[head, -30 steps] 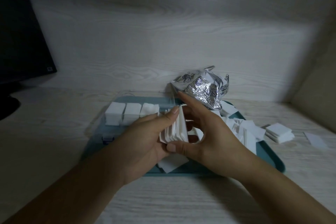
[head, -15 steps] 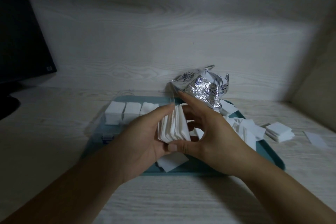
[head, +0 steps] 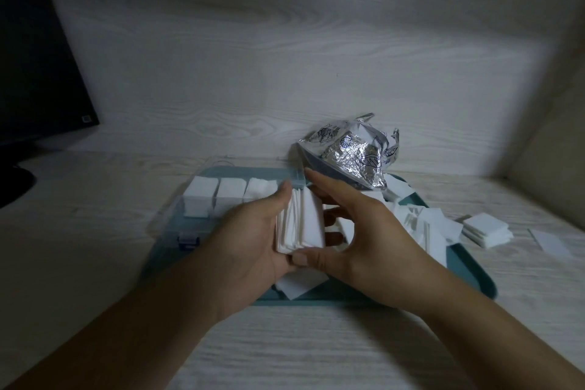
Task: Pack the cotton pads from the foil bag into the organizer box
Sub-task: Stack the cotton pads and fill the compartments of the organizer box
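A stack of white cotton pads (head: pixel 302 222) stands on edge between both hands, above the teal tray (head: pixel 468 275). My left hand (head: pixel 250 241) grips the stack from the left with thumb on top. My right hand (head: pixel 357 231) holds it from the right, thumb under its near end. The clear organizer box (head: pixel 177 218) sits on the tray's left part, three far compartments filled with pads (head: pixel 229 191). The crumpled foil bag (head: pixel 354 153) lies behind my right hand. Loose pads (head: pixel 427 225) are heaped on the tray's right side.
A small pile of pads (head: pixel 486 229) and a single pad (head: pixel 549 242) lie on the wooden table right of the tray. One pad (head: pixel 297 286) lies under my hands. A dark monitor (head: pixel 34 73) stands at far left. Walls close the back and right.
The fanned stack has been squeezed tighter between my hands and lifted slightly toward the organizer box. My right fingers have straightened along its side.
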